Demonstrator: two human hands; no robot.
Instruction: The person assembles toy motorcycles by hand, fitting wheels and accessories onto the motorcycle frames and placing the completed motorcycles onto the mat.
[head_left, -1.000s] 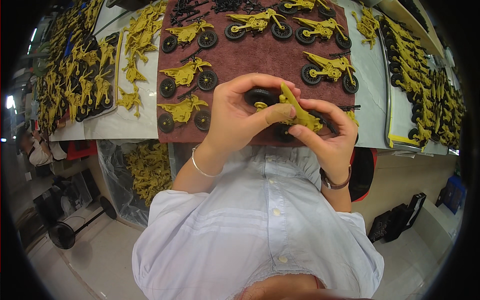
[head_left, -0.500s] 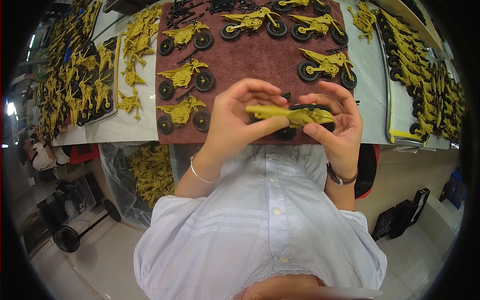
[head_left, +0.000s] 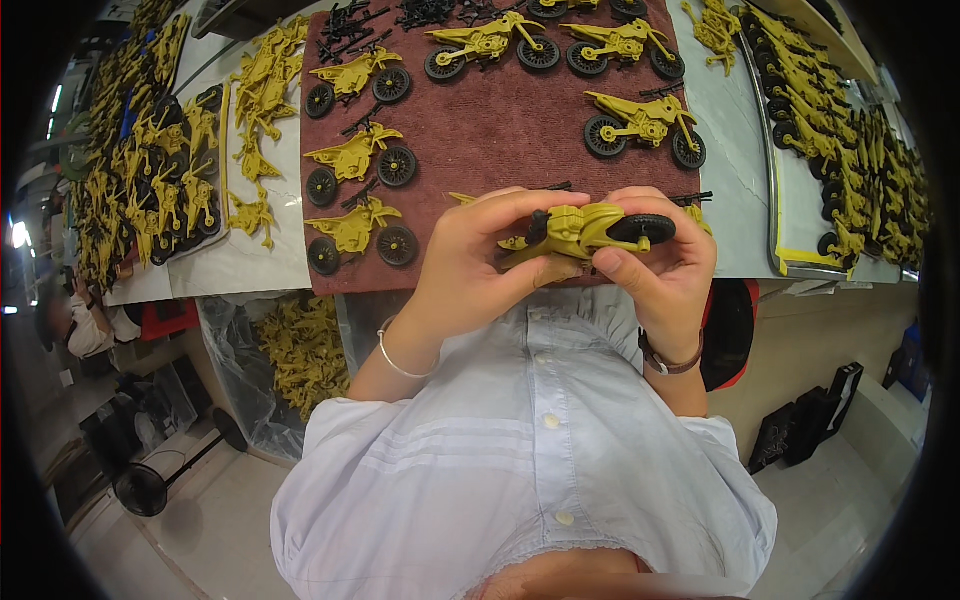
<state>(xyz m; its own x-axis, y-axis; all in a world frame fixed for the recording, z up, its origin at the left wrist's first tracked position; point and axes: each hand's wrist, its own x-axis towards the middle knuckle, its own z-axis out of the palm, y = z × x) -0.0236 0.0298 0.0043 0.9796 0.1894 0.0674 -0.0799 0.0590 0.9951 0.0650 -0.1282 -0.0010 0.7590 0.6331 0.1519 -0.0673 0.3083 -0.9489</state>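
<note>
Both my hands hold a yellow toy motorcycle [head_left: 572, 230] above the near edge of a dark red cloth [head_left: 490, 120]. Fingers and thumb of my left hand [head_left: 462, 258] are closed round one end of it. My right hand [head_left: 672, 275] grips the other end, where a black wheel [head_left: 645, 229] sits within the yellow body. My hands hide part of the toy. Another yellow toy piece [head_left: 694, 207] and thin black parts lie partly hidden behind my hands.
Yellow bodies [head_left: 343, 229] with loose black wheels [head_left: 397, 245] line the cloth's left side. Toy motorcycles [head_left: 640, 125] lie along its back and right. Black parts [head_left: 350, 25] are heaped at the back left. Trays of toys [head_left: 815, 170] flank the cloth; a bag of yellow parts [head_left: 303, 350] is below.
The toy motorcycle has been turned in my hands, so its wheel at the right end now shows more fully. Both hands still grip it, and the view has shifted slightly.
</note>
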